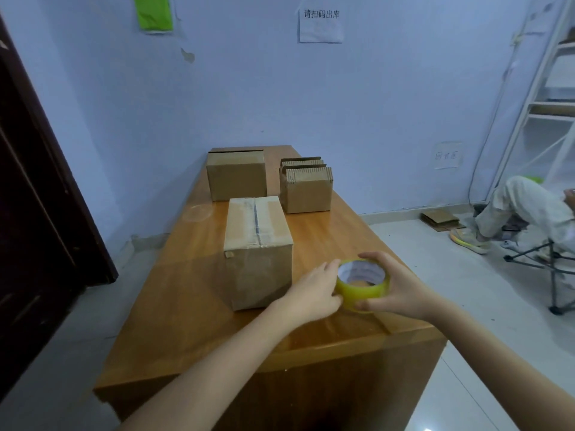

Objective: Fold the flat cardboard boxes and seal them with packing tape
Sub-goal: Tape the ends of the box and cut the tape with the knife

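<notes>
Both your hands, left [314,287] and right [401,286], grip the tape roll [362,283] over the table [186,306], beside a sealed box [258,244]; flat boxes [306,185] wait behind.

Two bare forearms, sleeveless to the frame's edge; left hand [314,290] and right hand [401,287] ungloved, without rings or watch.

My wooden table [193,300] carried a taped cardboard box [258,253] nearest me, a second closed box [236,175] behind it, and a stack of flat boxes [306,188] standing beside that one.
</notes>
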